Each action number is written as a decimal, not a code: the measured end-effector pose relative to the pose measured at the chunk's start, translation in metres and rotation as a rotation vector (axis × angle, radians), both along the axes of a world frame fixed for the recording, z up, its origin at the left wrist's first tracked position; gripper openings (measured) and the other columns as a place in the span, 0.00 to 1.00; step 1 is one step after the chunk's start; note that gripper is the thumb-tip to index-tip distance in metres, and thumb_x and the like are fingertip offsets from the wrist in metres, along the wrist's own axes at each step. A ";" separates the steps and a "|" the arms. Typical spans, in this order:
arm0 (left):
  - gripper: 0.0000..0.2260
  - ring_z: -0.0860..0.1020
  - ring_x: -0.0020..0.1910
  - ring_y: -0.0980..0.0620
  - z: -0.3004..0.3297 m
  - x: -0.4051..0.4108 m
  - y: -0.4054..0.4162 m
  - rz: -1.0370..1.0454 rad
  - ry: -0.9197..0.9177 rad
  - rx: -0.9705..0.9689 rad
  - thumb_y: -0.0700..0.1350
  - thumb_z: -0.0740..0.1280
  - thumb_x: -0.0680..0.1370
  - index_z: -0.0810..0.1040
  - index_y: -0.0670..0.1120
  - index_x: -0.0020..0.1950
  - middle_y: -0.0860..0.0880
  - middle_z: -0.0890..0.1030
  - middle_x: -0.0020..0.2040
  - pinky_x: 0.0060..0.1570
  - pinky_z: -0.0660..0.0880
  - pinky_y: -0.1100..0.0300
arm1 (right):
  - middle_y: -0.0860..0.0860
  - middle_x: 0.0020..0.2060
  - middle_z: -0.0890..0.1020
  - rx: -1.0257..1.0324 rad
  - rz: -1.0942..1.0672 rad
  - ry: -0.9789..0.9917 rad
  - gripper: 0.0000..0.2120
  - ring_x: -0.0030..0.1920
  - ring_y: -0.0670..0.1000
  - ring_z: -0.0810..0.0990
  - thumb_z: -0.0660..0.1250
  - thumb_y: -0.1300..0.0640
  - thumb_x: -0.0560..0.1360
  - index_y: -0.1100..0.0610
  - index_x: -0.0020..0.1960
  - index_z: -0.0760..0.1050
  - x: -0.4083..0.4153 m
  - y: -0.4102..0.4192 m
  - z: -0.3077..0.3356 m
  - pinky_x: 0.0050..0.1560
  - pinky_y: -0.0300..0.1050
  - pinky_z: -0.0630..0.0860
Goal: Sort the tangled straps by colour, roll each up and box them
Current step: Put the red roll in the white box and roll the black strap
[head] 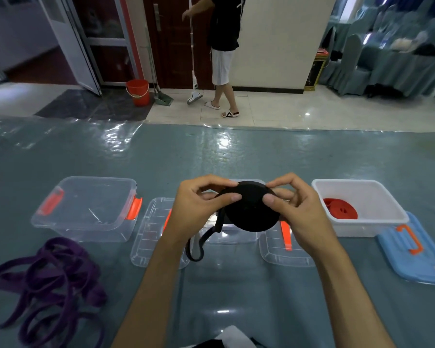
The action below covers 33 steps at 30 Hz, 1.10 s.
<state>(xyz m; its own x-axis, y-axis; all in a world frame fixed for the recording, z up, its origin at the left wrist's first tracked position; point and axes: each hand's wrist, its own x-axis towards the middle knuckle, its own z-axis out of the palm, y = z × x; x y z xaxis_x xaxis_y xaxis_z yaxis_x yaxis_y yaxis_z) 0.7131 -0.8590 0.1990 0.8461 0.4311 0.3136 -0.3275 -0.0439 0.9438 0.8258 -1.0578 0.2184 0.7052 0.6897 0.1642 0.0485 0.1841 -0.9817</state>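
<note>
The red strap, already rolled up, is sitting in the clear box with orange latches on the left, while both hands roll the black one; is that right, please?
Not quite. The head view shows the rolled red strap in the white box on the right, not the clear box with orange latches. The left hand and right hand do hold the black strap.

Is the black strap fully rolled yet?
Not fully. The black strap is mostly a tight disc pinched between left hand and right hand, a loose tail hanging below.
</note>
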 end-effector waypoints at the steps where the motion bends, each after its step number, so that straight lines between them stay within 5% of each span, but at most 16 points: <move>1: 0.11 0.88 0.50 0.46 0.000 0.000 -0.002 -0.004 -0.007 0.004 0.40 0.82 0.72 0.89 0.52 0.51 0.47 0.88 0.49 0.52 0.84 0.58 | 0.58 0.48 0.89 -0.004 -0.014 -0.012 0.13 0.43 0.57 0.90 0.79 0.50 0.73 0.50 0.55 0.81 -0.001 0.000 0.001 0.39 0.44 0.84; 6: 0.11 0.87 0.54 0.46 0.001 0.001 -0.006 -0.018 0.002 0.012 0.38 0.81 0.72 0.88 0.49 0.52 0.47 0.88 0.50 0.56 0.82 0.58 | 0.57 0.47 0.89 -0.026 -0.101 -0.059 0.11 0.47 0.57 0.89 0.73 0.52 0.78 0.48 0.60 0.84 -0.006 0.005 -0.001 0.45 0.47 0.85; 11: 0.09 0.88 0.50 0.45 0.003 0.003 -0.011 -0.047 0.016 -0.014 0.36 0.81 0.72 0.87 0.44 0.51 0.45 0.88 0.48 0.53 0.83 0.57 | 0.61 0.45 0.88 -0.119 0.107 -0.013 0.14 0.44 0.61 0.89 0.76 0.55 0.78 0.50 0.59 0.74 -0.003 0.002 -0.001 0.40 0.47 0.84; 16: 0.14 0.86 0.57 0.48 0.004 0.002 0.000 -0.161 0.079 0.010 0.37 0.78 0.75 0.88 0.50 0.59 0.47 0.88 0.55 0.57 0.81 0.60 | 0.57 0.51 0.89 -0.062 -0.004 -0.122 0.15 0.52 0.57 0.88 0.75 0.58 0.78 0.49 0.64 0.82 -0.006 0.005 -0.004 0.51 0.45 0.83; 23: 0.15 0.88 0.50 0.49 -0.001 -0.002 0.004 -0.121 0.069 -0.041 0.34 0.80 0.72 0.89 0.49 0.55 0.46 0.89 0.51 0.50 0.82 0.63 | 0.62 0.44 0.88 -0.087 -0.001 0.022 0.20 0.42 0.60 0.88 0.77 0.38 0.74 0.51 0.56 0.81 -0.003 0.005 -0.005 0.41 0.48 0.83; 26: 0.13 0.88 0.51 0.49 0.000 -0.001 0.001 -0.101 0.070 -0.020 0.36 0.81 0.72 0.89 0.50 0.53 0.46 0.89 0.50 0.51 0.82 0.63 | 0.61 0.41 0.88 -0.101 -0.065 -0.045 0.14 0.39 0.57 0.88 0.74 0.41 0.77 0.48 0.58 0.82 -0.002 0.007 -0.009 0.39 0.46 0.83; 29: 0.12 0.88 0.50 0.48 0.001 0.002 0.000 -0.063 0.065 0.015 0.39 0.82 0.72 0.89 0.52 0.52 0.47 0.89 0.50 0.53 0.82 0.61 | 0.57 0.48 0.89 -0.125 -0.047 -0.068 0.15 0.48 0.54 0.88 0.70 0.45 0.80 0.46 0.65 0.83 -0.003 0.007 -0.012 0.47 0.48 0.85; 33: 0.13 0.88 0.51 0.49 -0.002 0.003 0.001 -0.064 0.076 0.032 0.39 0.82 0.72 0.88 0.52 0.53 0.47 0.89 0.49 0.53 0.81 0.62 | 0.56 0.51 0.89 -0.137 0.093 -0.064 0.19 0.51 0.55 0.89 0.78 0.52 0.76 0.48 0.66 0.81 -0.003 0.003 -0.010 0.51 0.44 0.84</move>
